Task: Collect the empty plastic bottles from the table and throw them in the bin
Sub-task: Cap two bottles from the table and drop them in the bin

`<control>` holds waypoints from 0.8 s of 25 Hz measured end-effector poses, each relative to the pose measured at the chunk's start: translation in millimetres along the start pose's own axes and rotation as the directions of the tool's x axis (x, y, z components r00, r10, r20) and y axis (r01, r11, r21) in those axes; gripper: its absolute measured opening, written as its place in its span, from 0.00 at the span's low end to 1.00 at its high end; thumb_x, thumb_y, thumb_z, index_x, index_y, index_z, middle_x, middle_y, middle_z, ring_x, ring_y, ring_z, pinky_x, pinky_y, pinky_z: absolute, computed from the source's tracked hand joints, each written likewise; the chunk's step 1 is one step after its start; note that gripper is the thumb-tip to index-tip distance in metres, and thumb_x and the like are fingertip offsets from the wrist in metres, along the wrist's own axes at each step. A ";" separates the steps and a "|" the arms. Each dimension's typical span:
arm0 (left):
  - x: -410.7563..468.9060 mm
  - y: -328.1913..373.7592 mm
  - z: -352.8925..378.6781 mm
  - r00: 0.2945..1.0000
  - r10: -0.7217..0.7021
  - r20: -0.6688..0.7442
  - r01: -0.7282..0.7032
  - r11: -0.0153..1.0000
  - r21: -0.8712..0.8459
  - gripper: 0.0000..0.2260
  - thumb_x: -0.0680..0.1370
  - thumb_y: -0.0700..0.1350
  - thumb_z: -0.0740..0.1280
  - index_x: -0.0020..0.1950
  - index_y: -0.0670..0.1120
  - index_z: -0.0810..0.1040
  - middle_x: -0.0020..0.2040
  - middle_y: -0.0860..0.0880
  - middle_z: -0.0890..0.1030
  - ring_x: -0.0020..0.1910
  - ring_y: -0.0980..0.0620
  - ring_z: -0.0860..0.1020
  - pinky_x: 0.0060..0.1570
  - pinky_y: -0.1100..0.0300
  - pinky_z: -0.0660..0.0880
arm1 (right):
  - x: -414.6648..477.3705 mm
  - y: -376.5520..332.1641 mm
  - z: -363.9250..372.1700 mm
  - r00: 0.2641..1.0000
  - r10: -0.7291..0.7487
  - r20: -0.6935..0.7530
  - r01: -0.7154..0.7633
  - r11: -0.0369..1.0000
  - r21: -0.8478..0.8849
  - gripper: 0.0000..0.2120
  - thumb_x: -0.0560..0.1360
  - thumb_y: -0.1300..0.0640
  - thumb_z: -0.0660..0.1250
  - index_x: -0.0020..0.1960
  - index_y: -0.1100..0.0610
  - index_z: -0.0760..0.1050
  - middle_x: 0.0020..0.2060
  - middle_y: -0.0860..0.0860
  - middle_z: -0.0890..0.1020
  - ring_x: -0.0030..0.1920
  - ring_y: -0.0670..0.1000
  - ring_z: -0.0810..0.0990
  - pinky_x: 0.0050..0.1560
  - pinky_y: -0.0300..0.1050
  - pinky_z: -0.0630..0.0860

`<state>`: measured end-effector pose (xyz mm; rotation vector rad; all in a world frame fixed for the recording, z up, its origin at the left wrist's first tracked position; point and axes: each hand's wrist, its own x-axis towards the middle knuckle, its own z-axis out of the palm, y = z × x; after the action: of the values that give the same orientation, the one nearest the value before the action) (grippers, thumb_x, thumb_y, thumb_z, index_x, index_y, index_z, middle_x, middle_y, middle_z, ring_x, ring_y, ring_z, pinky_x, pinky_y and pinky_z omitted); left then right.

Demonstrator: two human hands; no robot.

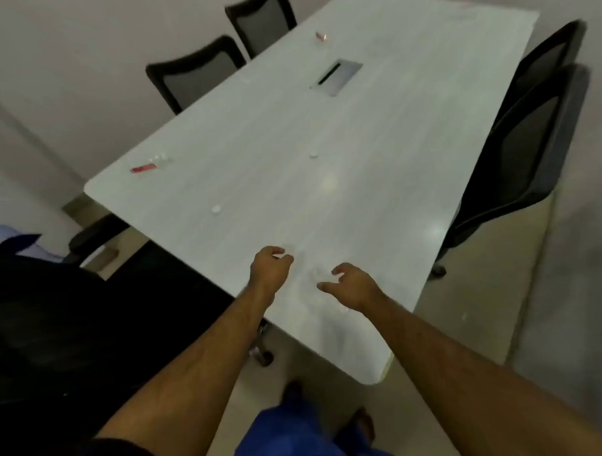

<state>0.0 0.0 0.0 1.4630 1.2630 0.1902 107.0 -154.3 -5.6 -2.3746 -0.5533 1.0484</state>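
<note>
A clear plastic bottle with a red label (147,166) lies on the white table (374,129) near its left corner. Another red-labelled bottle (321,36) lies far up the table. Two white caps (216,209) (313,154) rest loose on the top. My left hand (269,267) hovers over the near edge with its fingers curled; the blur hides whether anything is in it. My right hand (350,284) is beside it, fingers apart, next to a faint clear shape (315,274) that may be a bottle.
Black mesh chairs stand along the left side (195,74) and the right side (528,144) of the table. A cable hatch (337,77) is set into the tabletop. A dark chair (57,321) is close on my left. No bin is in view.
</note>
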 end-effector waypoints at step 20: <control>264.4 19.9 -91.9 0.928 0.141 -0.345 0.062 0.854 0.516 0.26 0.77 0.48 0.69 0.73 0.43 0.66 0.67 0.39 0.70 0.61 0.39 0.77 0.56 0.51 0.77 | 206.4 -199.4 63.5 0.991 0.005 0.131 -0.065 0.888 0.455 0.18 0.72 0.51 0.75 0.59 0.51 0.75 0.48 0.50 0.82 0.45 0.50 0.82 0.47 0.47 0.80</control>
<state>55.1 261.5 -85.8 1.9885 1.6826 0.1644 154.3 133.1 -45.8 -1.9171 -0.2646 1.1999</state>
